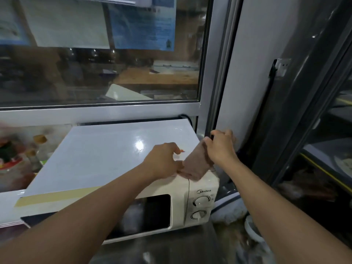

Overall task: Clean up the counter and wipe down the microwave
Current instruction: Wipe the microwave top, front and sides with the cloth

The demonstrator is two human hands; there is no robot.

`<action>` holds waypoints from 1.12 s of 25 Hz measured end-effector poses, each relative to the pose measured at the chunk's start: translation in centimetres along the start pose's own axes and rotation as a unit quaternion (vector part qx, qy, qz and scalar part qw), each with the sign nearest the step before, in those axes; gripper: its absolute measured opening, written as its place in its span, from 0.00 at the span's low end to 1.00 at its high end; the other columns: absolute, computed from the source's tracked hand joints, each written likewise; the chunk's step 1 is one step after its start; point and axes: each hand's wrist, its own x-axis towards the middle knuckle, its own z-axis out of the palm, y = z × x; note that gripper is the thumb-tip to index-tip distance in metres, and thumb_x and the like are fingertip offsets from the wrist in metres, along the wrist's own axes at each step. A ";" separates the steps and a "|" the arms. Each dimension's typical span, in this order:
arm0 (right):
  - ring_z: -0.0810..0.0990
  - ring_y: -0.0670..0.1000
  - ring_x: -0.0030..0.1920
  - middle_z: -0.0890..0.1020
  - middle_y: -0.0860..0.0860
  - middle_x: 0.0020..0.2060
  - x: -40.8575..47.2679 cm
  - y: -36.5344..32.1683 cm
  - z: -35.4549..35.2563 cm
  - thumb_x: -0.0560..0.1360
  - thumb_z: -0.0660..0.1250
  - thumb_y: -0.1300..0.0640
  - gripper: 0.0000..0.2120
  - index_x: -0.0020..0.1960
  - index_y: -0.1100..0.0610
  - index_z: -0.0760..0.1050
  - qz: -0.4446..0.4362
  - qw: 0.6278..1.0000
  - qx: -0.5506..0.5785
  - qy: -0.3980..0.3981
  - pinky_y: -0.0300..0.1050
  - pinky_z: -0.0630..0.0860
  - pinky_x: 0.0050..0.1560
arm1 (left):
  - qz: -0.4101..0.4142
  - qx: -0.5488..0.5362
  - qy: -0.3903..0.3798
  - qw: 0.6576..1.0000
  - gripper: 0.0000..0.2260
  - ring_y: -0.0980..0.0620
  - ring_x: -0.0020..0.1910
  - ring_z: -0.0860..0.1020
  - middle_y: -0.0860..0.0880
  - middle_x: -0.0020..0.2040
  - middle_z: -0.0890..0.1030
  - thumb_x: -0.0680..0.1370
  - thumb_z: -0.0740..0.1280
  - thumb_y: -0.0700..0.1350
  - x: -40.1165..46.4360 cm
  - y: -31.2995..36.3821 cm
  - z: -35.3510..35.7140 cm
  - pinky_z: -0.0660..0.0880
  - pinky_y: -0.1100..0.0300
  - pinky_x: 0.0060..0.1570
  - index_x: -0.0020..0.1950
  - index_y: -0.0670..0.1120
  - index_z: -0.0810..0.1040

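Two bare hands held a brown cloth [196,164] over the front right corner of a cream microwave [200,197]. The left hand [162,161] pinched the cloth's lower left edge between curled fingers and thumb. The right hand [222,146] gripped the cloth's upper right edge with fingers curled round it, so the cloth stretched tilted between the two hands, its lower end just above the microwave's top edge. A white board [106,155] with a strip of tan tape [57,198] along its front lay flat on the microwave's top. The microwave's door was closed, and two dials [200,207] sat on its right panel. Bottles [28,155] stood blurred at the left, behind the board. A window [95,73] rose behind the microwave.
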 end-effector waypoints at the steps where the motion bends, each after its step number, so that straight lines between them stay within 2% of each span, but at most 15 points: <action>1: 0.67 0.59 0.63 0.67 0.59 0.62 -0.3 0.1 0.9 0.79 0.58 0.51 0.17 0.64 0.59 0.70 -0.008 1.000 -0.020 -0.014 0.52 0.66 0.63 | 0.007 0.062 0.031 0.998 0.15 0.50 0.54 0.76 0.50 0.55 0.76 0.75 0.68 0.47 0.7 -0.7 -0.1 0.72 0.61 0.50 0.61 0.48 0.75; 4: 0.65 0.58 0.64 0.63 0.58 0.64 -2.6 0.4 3.7 0.78 0.57 0.46 0.26 0.69 0.60 0.60 -0.030 0.995 -0.026 -0.086 0.52 0.67 0.62 | -0.008 0.135 0.065 0.989 0.15 0.45 0.63 0.73 0.46 0.64 0.74 0.77 0.65 0.45 3.1 -3.2 -0.6 0.71 0.52 0.61 0.64 0.49 0.74; 6: 0.62 0.58 0.66 0.60 0.59 0.67 -3.2 0.4 4.8 0.77 0.56 0.43 0.32 0.72 0.60 0.52 -0.029 0.991 -0.058 -0.116 0.51 0.65 0.64 | -0.029 0.182 0.061 0.981 0.16 0.45 0.66 0.70 0.48 0.67 0.72 0.77 0.63 0.46 4.7 -4.7 -0.7 0.68 0.50 0.63 0.66 0.51 0.72; 7: 0.63 0.59 0.65 0.61 0.60 0.67 -2.8 0.3 5.0 0.78 0.56 0.43 0.31 0.72 0.60 0.51 -0.019 0.991 -0.061 -0.119 0.51 0.66 0.62 | -0.036 0.205 0.061 0.976 0.17 0.46 0.67 0.69 0.49 0.69 0.71 0.77 0.62 0.47 5.5 -5.4 -0.7 0.67 0.49 0.64 0.66 0.52 0.71; 9: 0.65 0.60 0.64 0.64 0.61 0.66 -1.0 0.3 5.2 0.79 0.54 0.46 0.27 0.70 0.61 0.54 -0.003 0.989 -0.055 -0.137 0.52 0.67 0.59 | -0.044 0.232 0.058 0.970 0.18 0.46 0.69 0.67 0.51 0.72 0.68 0.78 0.61 0.50 7.5 -6.8 -1.0 0.64 0.47 0.65 0.68 0.53 0.69; 14: 0.70 0.61 0.60 0.69 0.63 0.62 5.4 -0.1 7.3 0.80 0.52 0.50 0.20 0.65 0.62 0.60 -0.038 0.980 -0.024 -0.195 0.48 0.67 0.54 | -0.069 0.268 0.001 0.961 0.24 0.45 0.74 0.57 0.52 0.77 0.57 0.78 0.59 0.56 12.9 -9.1 -2.0 0.59 0.41 0.68 0.73 0.55 0.61; 18: 0.73 0.60 0.59 0.72 0.61 0.61 11.7 -1.5 10.1 0.80 0.54 0.51 0.18 0.64 0.61 0.64 -0.017 0.980 0.002 -0.198 0.49 0.70 0.57 | -0.076 0.252 0.018 0.965 0.21 0.44 0.71 0.62 0.52 0.73 0.64 0.78 0.58 0.56 15.0 -9.4 -1.6 0.63 0.44 0.64 0.70 0.54 0.65; 21: 0.74 0.59 0.58 0.75 0.58 0.57 15.4 -2.4 12.0 0.79 0.55 0.55 0.17 0.64 0.63 0.64 -0.017 0.982 0.031 -0.185 0.49 0.71 0.53 | -0.049 0.281 0.049 0.957 0.20 0.45 0.68 0.65 0.51 0.70 0.68 0.77 0.57 0.57 15.4 -9.8 -1.5 0.65 0.46 0.63 0.68 0.55 0.67; 25: 0.74 0.60 0.59 0.73 0.60 0.59 18.1 -3.0 13.4 0.78 0.57 0.56 0.16 0.64 0.61 0.63 -0.011 0.985 0.055 -0.166 0.54 0.72 0.60 | -0.042 0.273 0.057 0.959 0.20 0.45 0.67 0.65 0.51 0.69 0.69 0.77 0.57 0.58 15.3 -10.1 -1.4 0.65 0.47 0.62 0.67 0.55 0.67; 28: 0.74 0.58 0.55 0.73 0.58 0.56 17.3 -2.0 13.3 0.79 0.55 0.55 0.08 0.56 0.57 0.66 -0.057 0.984 0.052 -0.162 0.51 0.72 0.54 | -0.047 0.261 0.052 0.963 0.20 0.45 0.67 0.65 0.52 0.70 0.68 0.77 0.58 0.58 15.2 -10.0 -1.5 0.65 0.48 0.62 0.68 0.55 0.67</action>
